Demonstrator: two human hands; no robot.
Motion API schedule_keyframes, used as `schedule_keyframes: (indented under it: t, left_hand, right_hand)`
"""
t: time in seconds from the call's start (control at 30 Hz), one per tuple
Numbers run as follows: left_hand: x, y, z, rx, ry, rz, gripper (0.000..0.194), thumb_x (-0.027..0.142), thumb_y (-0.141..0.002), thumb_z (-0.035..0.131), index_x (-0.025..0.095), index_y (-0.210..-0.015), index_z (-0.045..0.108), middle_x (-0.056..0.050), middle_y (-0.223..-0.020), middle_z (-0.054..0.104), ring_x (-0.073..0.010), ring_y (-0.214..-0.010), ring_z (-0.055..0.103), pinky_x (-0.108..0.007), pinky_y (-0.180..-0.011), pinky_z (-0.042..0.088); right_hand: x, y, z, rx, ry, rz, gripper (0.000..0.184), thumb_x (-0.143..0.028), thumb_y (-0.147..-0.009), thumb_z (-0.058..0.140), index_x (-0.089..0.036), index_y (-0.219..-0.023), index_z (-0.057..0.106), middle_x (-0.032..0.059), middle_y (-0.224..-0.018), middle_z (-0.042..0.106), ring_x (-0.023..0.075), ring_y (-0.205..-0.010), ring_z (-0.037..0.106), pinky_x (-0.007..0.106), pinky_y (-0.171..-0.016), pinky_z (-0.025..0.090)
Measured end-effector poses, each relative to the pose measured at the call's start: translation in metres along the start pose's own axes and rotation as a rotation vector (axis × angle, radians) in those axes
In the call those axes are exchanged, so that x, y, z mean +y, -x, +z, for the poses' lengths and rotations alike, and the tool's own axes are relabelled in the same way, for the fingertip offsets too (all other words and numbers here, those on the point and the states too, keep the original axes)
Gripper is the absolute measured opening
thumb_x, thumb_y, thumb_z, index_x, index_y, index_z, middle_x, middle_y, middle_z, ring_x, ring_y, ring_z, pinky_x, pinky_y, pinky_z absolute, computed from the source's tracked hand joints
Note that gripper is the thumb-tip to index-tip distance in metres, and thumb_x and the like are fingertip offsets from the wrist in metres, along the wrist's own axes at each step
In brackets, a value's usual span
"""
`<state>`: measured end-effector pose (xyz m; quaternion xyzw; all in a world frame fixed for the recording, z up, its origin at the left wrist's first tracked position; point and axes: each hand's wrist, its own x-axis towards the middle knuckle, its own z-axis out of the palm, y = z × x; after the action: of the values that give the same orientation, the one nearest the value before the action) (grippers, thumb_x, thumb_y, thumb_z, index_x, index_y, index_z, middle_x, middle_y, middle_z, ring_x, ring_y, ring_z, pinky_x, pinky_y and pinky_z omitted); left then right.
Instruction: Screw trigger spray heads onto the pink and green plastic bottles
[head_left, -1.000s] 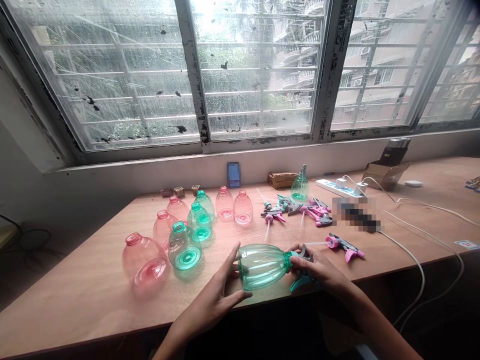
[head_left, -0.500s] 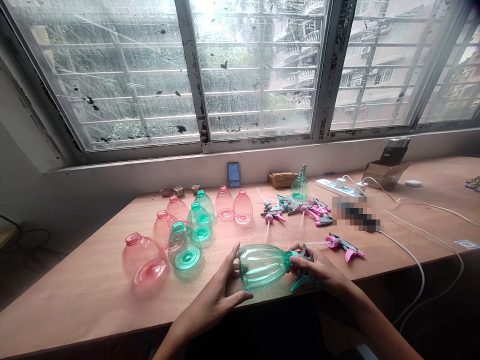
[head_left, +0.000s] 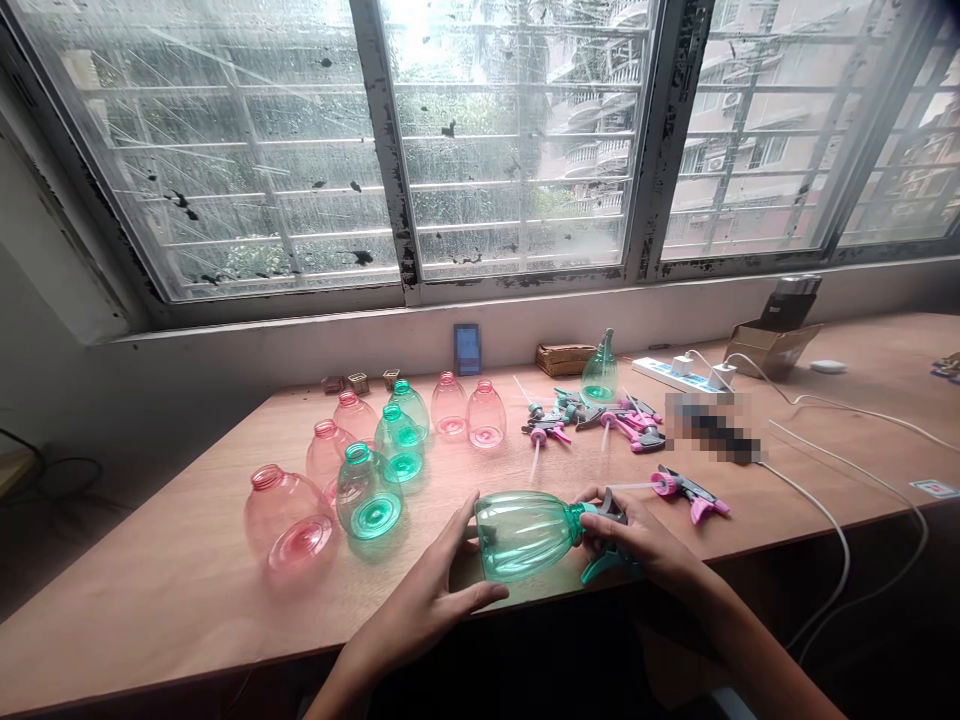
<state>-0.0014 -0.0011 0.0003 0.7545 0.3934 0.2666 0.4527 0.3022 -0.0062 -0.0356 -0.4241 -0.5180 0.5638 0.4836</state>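
At the front edge of a pale wooden desk [head_left: 150, 610], a clear teal plastic bottle [head_left: 525, 535] lies on its side, neck pointing right. The left hand [head_left: 420, 600] cups its wide base end with fingers spread against the plastic, seemingly to keep the round body from rolling. The right hand [head_left: 637, 540] has its fingers curled closed around the neck and a grey-and-teal plastic trigger sprayer head [head_left: 609, 535], apparently to hold the two in line. Those fingers hide the join, so whether the head sits on the threads cannot be told. Toward the back of the desk, clear pink bottles [head_left: 285, 520] and teal ones [head_left: 367, 492] lie without heads, left of a heap of pink-and-grey trigger heads [head_left: 630, 425]. A pixelated blur [head_left: 712, 430] hides one object beside the heap.
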Motion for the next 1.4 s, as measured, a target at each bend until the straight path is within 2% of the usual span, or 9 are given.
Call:
schedule_keyframes:
  t: [0.1,0.23,0.47,0.83,0.97,1.1,1.27,1.4]
  left_hand:
    - [0.001,0.000,0.001,0.003,0.024,0.022,0.094,0.028,-0.088,0.072,0.032,-0.162,0.014,-0.005,-0.170,0.021,-0.0334,-0.151,0.031,-0.051,-0.125,0.025]
    - [0.003,0.001,0.001,-0.008,0.020,0.028,0.096,0.026,-0.088,0.072,0.033,-0.162,0.012,-0.004,-0.169,0.025,-0.0327,-0.153,0.027,-0.052,-0.127,0.020]
    - [-0.002,-0.001,-0.001,0.004,0.012,-0.010,0.088,0.038,-0.089,0.073,0.030,-0.161,0.023,-0.005,-0.169,0.024,-0.0330,-0.155,0.022,-0.051,-0.128,0.014]
    - [0.000,0.000,0.000,0.000,0.021,-0.001,0.092,0.033,-0.088,0.073,0.032,-0.161,0.018,-0.004,-0.167,0.030,-0.0334,-0.152,0.028,-0.053,-0.127,0.021]
    - [-0.004,0.000,0.000,0.003,0.040,-0.007,0.099,0.029,-0.085,0.075,0.033,-0.162,0.013,-0.005,-0.169,0.024,-0.0337,-0.152,0.027,-0.052,-0.126,0.022]
    - [-0.007,-0.002,0.000,-0.005,0.043,0.008,0.097,0.026,-0.083,0.077,0.033,-0.161,0.018,-0.005,-0.170,0.021,-0.0342,-0.151,0.030,-0.052,-0.126,0.024]
    - [-0.010,-0.004,0.000,0.006,0.062,0.039,0.096,0.026,-0.084,0.076,0.034,-0.161,0.020,-0.005,-0.168,0.027,-0.0332,-0.147,0.037,-0.052,-0.124,0.027]
    - [-0.007,-0.002,-0.001,-0.011,0.055,0.012,0.101,0.026,-0.081,0.079,0.034,-0.161,0.018,-0.005,-0.168,0.028,-0.0334,-0.150,0.032,-0.053,-0.126,0.023]
  right_hand:
    - [0.002,0.000,-0.001,-0.004,-0.004,0.000,0.048,-0.054,-0.076,0.083,-0.018,-0.100,0.060,-0.0001,-0.068,0.069,0.0191,-0.064,0.062,0.031,-0.063,0.049]
    - [0.001,0.000,-0.001,-0.014,-0.007,0.000,0.048,-0.054,-0.077,0.082,-0.018,-0.100,0.060,0.0001,-0.068,0.070,0.0181,-0.064,0.062,0.029,-0.062,0.049]
    - [-0.002,-0.001,0.002,0.002,-0.003,0.004,0.050,-0.055,-0.074,0.083,-0.018,-0.099,0.061,-0.0007,-0.065,0.067,0.0183,-0.063,0.061,0.030,-0.061,0.048]
    - [-0.005,0.001,0.003,0.001,0.005,0.014,0.051,-0.058,-0.072,0.083,-0.019,-0.097,0.060,-0.0010,-0.065,0.066,0.0191,-0.063,0.062,0.031,-0.061,0.049]
    - [-0.004,0.001,0.002,0.004,0.018,0.014,0.053,-0.058,-0.072,0.084,-0.019,-0.098,0.061,-0.0010,-0.065,0.066,0.0192,-0.063,0.062,0.031,-0.062,0.048]
    - [-0.002,-0.001,0.001,-0.001,0.029,0.008,0.052,-0.058,-0.073,0.083,-0.019,-0.099,0.061,-0.0008,-0.065,0.067,0.0187,-0.062,0.061,0.030,-0.061,0.048]
    - [0.001,-0.002,-0.001,-0.001,0.029,-0.011,0.049,-0.056,-0.075,0.082,-0.018,-0.099,0.062,-0.0010,-0.066,0.067,0.0184,-0.063,0.061,0.030,-0.061,0.047]
    - [0.002,-0.002,-0.001,0.001,0.016,-0.018,0.048,-0.055,-0.076,0.083,-0.018,-0.099,0.062,-0.0012,-0.066,0.067,0.0176,-0.062,0.060,0.029,-0.061,0.046]
